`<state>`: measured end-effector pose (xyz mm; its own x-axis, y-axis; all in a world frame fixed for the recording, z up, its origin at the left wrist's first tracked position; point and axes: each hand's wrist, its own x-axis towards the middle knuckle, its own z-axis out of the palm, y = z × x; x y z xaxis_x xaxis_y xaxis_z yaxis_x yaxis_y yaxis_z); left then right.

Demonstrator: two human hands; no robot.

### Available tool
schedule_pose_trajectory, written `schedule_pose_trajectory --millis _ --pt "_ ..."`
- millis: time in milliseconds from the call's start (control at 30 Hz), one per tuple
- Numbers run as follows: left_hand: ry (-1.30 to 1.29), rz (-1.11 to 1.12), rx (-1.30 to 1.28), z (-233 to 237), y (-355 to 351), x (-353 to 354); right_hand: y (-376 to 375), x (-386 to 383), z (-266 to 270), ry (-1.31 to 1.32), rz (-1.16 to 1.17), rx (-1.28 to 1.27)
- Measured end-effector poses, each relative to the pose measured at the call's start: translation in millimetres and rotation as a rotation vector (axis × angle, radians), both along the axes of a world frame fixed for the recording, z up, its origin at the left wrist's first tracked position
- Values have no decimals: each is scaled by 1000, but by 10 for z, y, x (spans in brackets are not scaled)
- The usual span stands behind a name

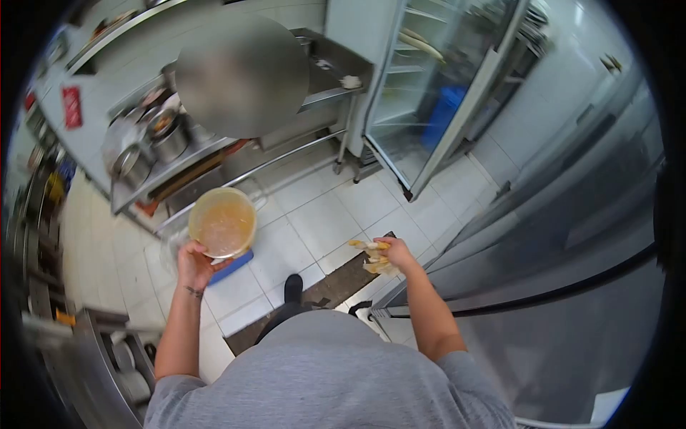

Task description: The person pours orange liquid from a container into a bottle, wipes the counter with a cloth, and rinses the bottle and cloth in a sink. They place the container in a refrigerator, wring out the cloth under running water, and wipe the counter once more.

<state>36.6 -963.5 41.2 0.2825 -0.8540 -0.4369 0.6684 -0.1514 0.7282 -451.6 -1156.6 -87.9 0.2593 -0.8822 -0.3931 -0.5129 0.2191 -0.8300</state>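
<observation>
On the left, my left hand (194,266) grips the near side of a round plastic tub (251,216). The tub is held out above the floor, and cloudy amber liquid (223,227) shows inside. My right hand (397,253) is closed on a limp yellow-and-white bundle (374,264) with loose ends hanging below the fingers; its kind I cannot tell. A dark strip (336,286) set in the floor runs beneath this hand.
Pots (170,141) crowd a steel counter (171,175) ahead on the left. A glass-door fridge (391,114) stands open at the back. Large grey metal doors (557,314) flank my right side. Below the tub is a blue object (232,269). A blurred patch hides part of the counter.
</observation>
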Motion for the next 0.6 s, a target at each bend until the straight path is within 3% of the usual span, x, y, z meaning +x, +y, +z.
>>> schedule_pose_trajectory --millis 100,167,233,333,433,533,600 --pt "17 -336 -144 -706 -1100 262 -179 -376 -112 -100 -325 50" --pt "0 -483 -87 -165 -1728 -339 -248 -791 -606 -311 -682 261" --pt "93 -640 -88 -31 -2400 -822 -162 -854 -455 -325 -965 249" --pt "49 -907 -69 86 -3293 -1642 -309 -1163 -569 -351 -1188 293" --pt "176 -1171 -25 158 -4007 -2711 -656 -1403 -393 -366 -1278 185" --pt "273 -1295 34 374 -4502 -3917 -1160 -1800 -419 -271 -1265 120" --pt "282 -1340 57 420 -4745 -4646 -1447 -2138 -588 -426 -1204 183"
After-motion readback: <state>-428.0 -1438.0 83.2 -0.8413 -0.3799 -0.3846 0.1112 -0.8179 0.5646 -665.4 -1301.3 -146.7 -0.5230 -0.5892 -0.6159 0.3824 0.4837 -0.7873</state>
